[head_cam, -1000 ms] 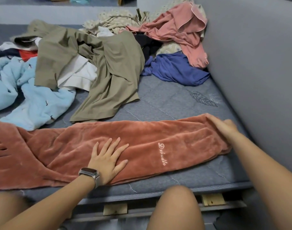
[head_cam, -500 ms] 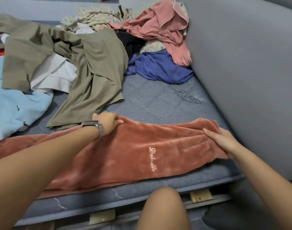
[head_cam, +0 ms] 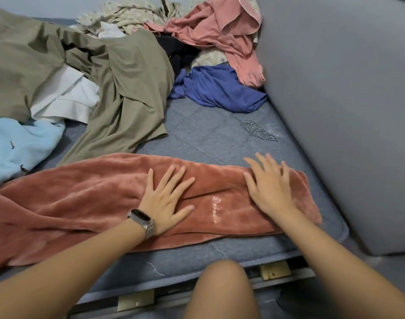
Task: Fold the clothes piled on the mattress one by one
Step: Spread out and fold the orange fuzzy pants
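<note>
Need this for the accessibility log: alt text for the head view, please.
Both hands, left hand and right hand, press flat with spread fingers on rust-coloured fleece trousers laid across the near edge of a grey mattress. Behind them lies a pile of unfolded clothes.

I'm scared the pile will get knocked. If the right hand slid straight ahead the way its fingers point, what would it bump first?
Probably bare mattress first, then the blue garment. The right hand points up-left off the rust garment; depth is uncertain.
</note>
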A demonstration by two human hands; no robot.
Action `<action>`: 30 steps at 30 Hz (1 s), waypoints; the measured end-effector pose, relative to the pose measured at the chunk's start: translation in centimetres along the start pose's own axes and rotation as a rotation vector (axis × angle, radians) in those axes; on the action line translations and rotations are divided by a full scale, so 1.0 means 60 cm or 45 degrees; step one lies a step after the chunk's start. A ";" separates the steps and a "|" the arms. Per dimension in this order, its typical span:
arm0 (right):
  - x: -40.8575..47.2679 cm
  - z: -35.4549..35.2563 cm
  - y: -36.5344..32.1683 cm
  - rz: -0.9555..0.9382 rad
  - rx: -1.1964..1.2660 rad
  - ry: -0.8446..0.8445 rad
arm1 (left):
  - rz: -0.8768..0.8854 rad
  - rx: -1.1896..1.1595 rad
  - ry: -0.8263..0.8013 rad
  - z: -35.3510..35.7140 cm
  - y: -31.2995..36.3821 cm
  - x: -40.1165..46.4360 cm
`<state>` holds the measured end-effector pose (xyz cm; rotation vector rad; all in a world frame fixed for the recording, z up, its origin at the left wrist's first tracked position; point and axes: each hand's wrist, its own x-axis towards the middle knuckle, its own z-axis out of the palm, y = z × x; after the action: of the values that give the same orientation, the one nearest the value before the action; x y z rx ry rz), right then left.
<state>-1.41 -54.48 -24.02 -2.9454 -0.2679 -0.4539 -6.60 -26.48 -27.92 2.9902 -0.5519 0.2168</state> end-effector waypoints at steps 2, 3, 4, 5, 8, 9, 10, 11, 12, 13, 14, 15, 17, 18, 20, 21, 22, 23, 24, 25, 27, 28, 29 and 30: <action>0.018 0.012 -0.018 -0.056 0.112 0.005 | 0.117 -0.074 0.061 -0.017 -0.002 -0.041; 0.031 0.014 -0.019 -0.026 0.179 -0.035 | 0.169 -0.092 0.084 -0.027 -0.010 -0.063; 0.046 0.015 -0.017 0.018 0.229 -0.119 | 0.221 -0.064 0.096 -0.034 -0.023 -0.087; 0.061 0.013 -0.013 0.060 0.245 -0.243 | 0.259 -0.009 0.085 -0.041 -0.040 -0.110; 0.090 0.009 -0.012 0.053 0.089 -0.700 | 0.275 0.059 0.028 -0.048 -0.083 -0.150; 0.095 0.014 -0.012 0.035 0.067 -0.775 | 0.273 0.021 0.045 -0.051 -0.087 -0.154; 0.099 0.017 -0.012 0.026 0.090 -0.809 | 0.268 -0.035 0.059 -0.055 -0.085 -0.154; 0.105 0.020 -0.009 0.030 0.160 -0.838 | 0.271 -0.100 0.065 -0.059 -0.079 -0.154; 0.111 0.020 -0.005 0.026 0.255 -0.874 | 0.284 -0.173 0.059 -0.063 -0.074 -0.154; 0.117 0.017 0.000 0.028 0.371 -0.917 | 0.289 -0.277 0.007 -0.067 -0.068 -0.154; 0.123 0.011 0.005 0.042 0.486 -0.954 | 0.280 -0.410 -0.066 -0.069 -0.066 -0.156; 0.128 0.000 0.010 0.074 0.579 -0.984 | 0.253 -0.564 -0.151 -0.070 -0.064 -0.158; 0.136 -0.013 0.018 0.195 0.651 -1.008 | 0.154 -0.829 -0.316 -0.070 -0.067 -0.163; 0.139 -0.015 0.019 0.234 0.644 -1.009 | 0.090 -0.929 -0.364 -0.069 -0.071 -0.164; 0.146 -0.012 0.011 0.265 0.570 -0.953 | -0.065 -1.102 -0.339 -0.065 -0.085 -0.160; 0.150 -0.006 0.005 0.291 0.511 -0.870 | -0.112 -1.153 -0.318 -0.065 -0.093 -0.158; 0.152 -0.001 -0.005 0.337 0.432 -0.753 | -0.124 -1.175 -0.326 -0.064 -0.099 -0.156; 0.152 0.004 -0.016 0.392 0.327 -0.610 | -0.100 -1.176 -0.371 -0.065 -0.102 -0.155; 0.149 0.009 -0.027 0.431 0.161 -0.483 | -0.053 -1.164 -0.435 -0.065 -0.102 -0.155; 0.141 0.016 -0.040 0.406 -0.038 -0.397 | -0.003 -1.135 -0.506 -0.066 -0.098 -0.154; 0.119 0.040 -0.062 0.303 -0.270 -0.356 | 0.074 -1.029 -0.650 -0.076 -0.087 -0.154; 0.107 0.049 -0.074 0.286 -0.252 -0.341 | 0.090 -0.954 -0.698 -0.080 -0.083 -0.155; 0.099 0.056 -0.083 0.278 -0.181 -0.308 | 0.086 -0.867 -0.689 -0.084 -0.081 -0.154; 0.092 0.056 -0.090 0.264 -0.099 -0.238 | 0.073 -0.789 -0.580 -0.086 -0.078 -0.152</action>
<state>3.66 -47.81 -24.85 -3.0506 0.0367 -0.1656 -13.96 -18.35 -24.55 2.4045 -0.6033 -0.5452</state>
